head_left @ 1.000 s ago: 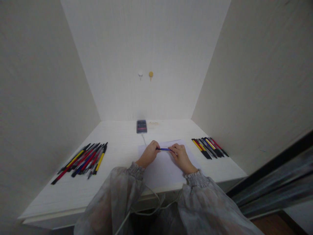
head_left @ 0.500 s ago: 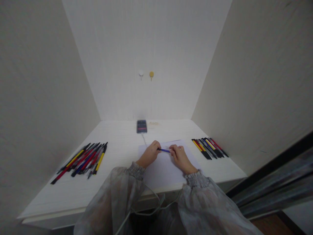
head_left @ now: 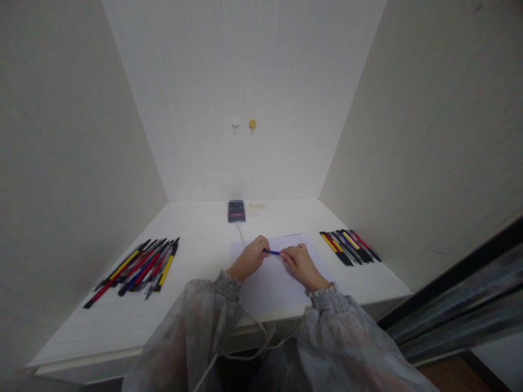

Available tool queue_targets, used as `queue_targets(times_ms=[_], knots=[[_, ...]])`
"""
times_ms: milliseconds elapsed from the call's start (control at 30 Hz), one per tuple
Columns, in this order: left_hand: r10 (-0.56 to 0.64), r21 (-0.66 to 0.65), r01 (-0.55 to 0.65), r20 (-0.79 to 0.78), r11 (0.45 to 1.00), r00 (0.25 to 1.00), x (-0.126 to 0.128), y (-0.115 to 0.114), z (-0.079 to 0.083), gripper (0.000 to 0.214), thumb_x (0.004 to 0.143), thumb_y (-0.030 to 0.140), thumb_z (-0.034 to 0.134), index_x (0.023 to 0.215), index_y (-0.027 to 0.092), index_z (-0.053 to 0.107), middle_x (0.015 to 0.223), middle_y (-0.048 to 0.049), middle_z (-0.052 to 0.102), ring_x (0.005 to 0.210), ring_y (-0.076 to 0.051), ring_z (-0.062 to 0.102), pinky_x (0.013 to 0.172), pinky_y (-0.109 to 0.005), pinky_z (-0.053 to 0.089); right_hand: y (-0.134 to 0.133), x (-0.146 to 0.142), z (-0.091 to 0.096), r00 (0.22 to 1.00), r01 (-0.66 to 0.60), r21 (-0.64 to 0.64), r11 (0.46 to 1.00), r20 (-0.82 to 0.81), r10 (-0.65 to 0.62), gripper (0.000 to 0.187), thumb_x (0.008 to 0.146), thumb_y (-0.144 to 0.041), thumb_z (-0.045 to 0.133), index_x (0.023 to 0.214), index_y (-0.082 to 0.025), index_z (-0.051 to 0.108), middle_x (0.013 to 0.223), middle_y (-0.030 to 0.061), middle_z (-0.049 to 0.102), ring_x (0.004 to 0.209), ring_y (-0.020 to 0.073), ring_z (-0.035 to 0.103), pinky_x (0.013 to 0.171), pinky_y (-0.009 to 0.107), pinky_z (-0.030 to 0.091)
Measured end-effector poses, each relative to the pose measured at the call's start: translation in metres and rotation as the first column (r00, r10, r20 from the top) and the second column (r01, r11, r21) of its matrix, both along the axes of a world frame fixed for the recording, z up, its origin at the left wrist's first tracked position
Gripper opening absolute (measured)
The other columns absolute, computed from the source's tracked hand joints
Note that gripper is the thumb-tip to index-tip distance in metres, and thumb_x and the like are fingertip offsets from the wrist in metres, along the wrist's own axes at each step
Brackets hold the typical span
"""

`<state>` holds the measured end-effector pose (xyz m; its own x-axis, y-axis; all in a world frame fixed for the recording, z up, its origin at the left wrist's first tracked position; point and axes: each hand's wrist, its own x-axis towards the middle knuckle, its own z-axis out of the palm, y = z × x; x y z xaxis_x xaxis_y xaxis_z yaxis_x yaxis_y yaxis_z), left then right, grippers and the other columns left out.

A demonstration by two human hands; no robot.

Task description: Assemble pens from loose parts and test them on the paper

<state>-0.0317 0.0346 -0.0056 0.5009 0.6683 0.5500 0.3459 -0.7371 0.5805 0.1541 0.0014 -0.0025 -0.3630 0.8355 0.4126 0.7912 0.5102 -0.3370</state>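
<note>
A slim blue pen (head_left: 274, 252) lies crosswise between my two hands, just over the white paper (head_left: 272, 288). My left hand (head_left: 254, 256) pinches its dark left end. At the pen's right end, the fingers of my right hand (head_left: 300, 265) are closed around it. The pen's two ends are hidden in my fingers. Both wrists are in loose grey elastic cuffs.
A heap of pens and markers (head_left: 143, 267) lies on the left of the white table (head_left: 200, 305). More markers (head_left: 350, 245) are lined up at the right. A phone-like device (head_left: 236, 211) with a cable (head_left: 240, 233) stands at the back; walls enclose three sides.
My right hand has moved slightly left and closed on the pen's right end, so less of the blue barrel shows. My left hand stays in place.
</note>
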Motion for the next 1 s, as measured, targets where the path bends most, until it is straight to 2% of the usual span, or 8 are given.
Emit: queue_targets(times_ms=[133, 300, 367, 433, 633, 800, 933, 1000], knots=[[-0.008, -0.005, 0.008, -0.004, 1.000, 1.000, 0.0004, 0.0001, 0.0001, 0.014, 0.071, 0.004, 0.044, 0.076, 0.016, 0.048, 0.084, -0.0033, 0.049, 0.079, -0.013, 0.047, 0.073, -0.028, 0.040, -0.0002, -0.0005, -0.0015, 0.999, 0.000, -0.005, 1.000, 0.041, 0.000, 0.028, 0.087, -0.025, 0.034, 0.078, -0.017, 0.060, 0.071, 0.0029, 0.063, 0.064, 0.0129, 0.049, 0.070, 0.030, 0.025], [0.004, -0.010, -0.004, 0.012, 1.000, 1.000, 0.0010, 0.0004, 0.0013, 0.011, 0.071, 0.006, 0.046, 0.075, 0.016, 0.049, 0.083, -0.0032, 0.049, 0.078, -0.014, 0.047, 0.073, -0.029, 0.040, -0.0048, -0.0006, -0.0010, 0.999, 0.051, 0.046, 0.998, -0.001, -0.051, 0.022, 0.080, -0.027, 0.048, 0.098, -0.016, 0.054, 0.075, 0.0039, 0.061, 0.070, 0.0160, 0.048, 0.070, 0.029, 0.029], [0.007, -0.007, -0.006, 0.014, 1.000, 1.000, 0.0010, -0.0001, 0.0017, 0.011, 0.071, 0.006, 0.045, 0.075, 0.016, 0.049, 0.082, -0.0030, 0.049, 0.078, -0.014, 0.047, 0.073, -0.029, 0.040, -0.0052, -0.0008, -0.0006, 0.997, 0.082, 0.047, 0.996, -0.017, -0.081, 0.018, 0.080, -0.026, 0.047, 0.093, -0.016, 0.055, 0.073, 0.0040, 0.060, 0.070, 0.0166, 0.048, 0.071, 0.030, 0.030], [0.000, -0.004, 0.000, 0.007, 1.000, 1.000, 0.0008, -0.0009, 0.0020, 0.012, 0.071, 0.005, 0.045, 0.075, 0.016, 0.048, 0.083, -0.0031, 0.049, 0.078, -0.014, 0.047, 0.073, -0.029, 0.040, -0.0042, -0.0010, -0.0003, 0.999, 0.045, 0.032, 0.998, -0.004, -0.045, 0.017, 0.082, -0.028, 0.045, 0.086, -0.017, 0.057, 0.071, 0.0028, 0.061, 0.068, 0.0156, 0.049, 0.073, 0.031, 0.029], [0.002, -0.015, -0.002, -0.011, 1.000, 1.000, 0.0009, -0.0034, 0.0039, 0.014, 0.070, 0.003, 0.044, 0.075, 0.016, 0.048, 0.083, -0.0028, 0.048, 0.078, -0.013, 0.047, 0.073, -0.029, 0.040, -0.0011, -0.0008, -0.0006, 1.000, -0.009, 0.035, 0.999, 0.030, 0.008, 0.026, 0.087, -0.028, 0.035, 0.086, -0.018, 0.060, 0.079, 0.0045, 0.061, 0.074, 0.0145, 0.052, 0.073, 0.031, 0.028], [0.012, -0.025, -0.012, -0.011, 1.000, 1.000, 0.0024, -0.0034, 0.0038, 0.013, 0.070, 0.004, 0.044, 0.075, 0.016, 0.048, 0.083, -0.0030, 0.048, 0.079, -0.014, 0.046, 0.073, -0.028, 0.040, -0.0037, -0.0011, -0.0029, 0.999, 0.045, 0.031, 0.998, -0.015, -0.045, 0.023, 0.080, -0.031, 0.049, 0.098, -0.017, 0.054, 0.082, 0.0045, 0.060, 0.073, 0.0159, 0.049, 0.069, 0.029, 0.031], [0.004, -0.023, -0.004, -0.020, 1.000, 1.000, 0.0028, -0.0023, 0.0022, 0.015, 0.069, 0.002, 0.044, 0.074, 0.016, 0.047, 0.082, -0.0024, 0.048, 0.077, -0.013, 0.046, 0.072, -0.028, 0.040, -0.0032, -0.0024, -0.0016, 0.997, 0.074, 0.006, 0.997, 0.006, -0.074, 0.016, 0.082, -0.030, 0.046, 0.082, -0.017, 0.056, 0.071, 0.0022, 0.059, 0.070, 0.0158, 0.047, 0.067, 0.028, 0.031], [0.010, -0.028, -0.010, -0.017, 1.000, 1.000, 0.0031, -0.0020, 0.0016, 0.015, 0.068, 0.002, 0.044, 0.074, 0.016, 0.047, 0.081, -0.0022, 0.048, 0.076, -0.013, 0.046, 0.071, -0.027, 0.040, -0.0032, -0.0035, 0.0007, 0.998, 0.045, -0.004, 0.999, 0.046, -0.045, 0.023, 0.085, -0.028, 0.039, 0.077, -0.017, 0.057, 0.068, 0.0019, 0.059, 0.065, 0.0142, 0.048, 0.068, 0.029, 0.030]])
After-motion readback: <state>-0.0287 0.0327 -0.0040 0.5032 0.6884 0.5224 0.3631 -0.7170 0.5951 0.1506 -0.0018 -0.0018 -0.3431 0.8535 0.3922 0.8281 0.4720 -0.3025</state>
